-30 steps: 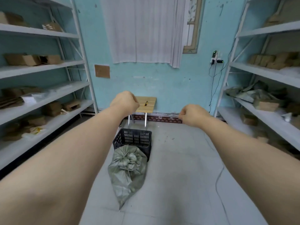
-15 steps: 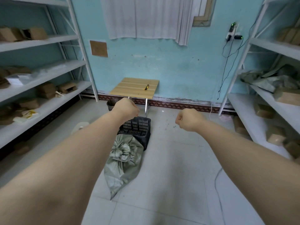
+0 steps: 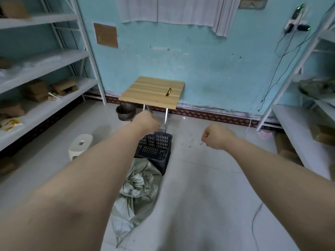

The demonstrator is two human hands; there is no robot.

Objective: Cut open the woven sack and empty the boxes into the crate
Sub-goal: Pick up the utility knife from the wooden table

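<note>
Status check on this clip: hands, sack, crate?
Left hand, right hand: fists, empty. Grey-green woven sack tied shut, against black plastic crate. Yellow utility knife untouched on wooden table.

Woven sack (image 3: 135,192): grey-green plastic weave, crinkled, faint sheen, coarse texture. Crate (image 3: 155,149): black moulded plastic, perforated walls, matt. Table (image 3: 152,92): light wood-grain top in plank stripes, smooth, satin; legs bright polished metal. Utility knife (image 3: 168,91): yellow and black plastic body. Stool (image 3: 80,145): white plastic, smooth, slightly glossy. Bin (image 3: 125,111): lined with a dark, shiny plastic bag. Floor (image 3: 208,178): pale tiles, glossy, reflective. Shelving (image 3: 45,109): white painted metal, matt. Boxes (image 3: 64,86) on shelves: brown cardboard, matt. Wall (image 3: 208,66): turquoise paint, matt, scuffed. Curtain (image 3: 172,9): white cloth.
</note>
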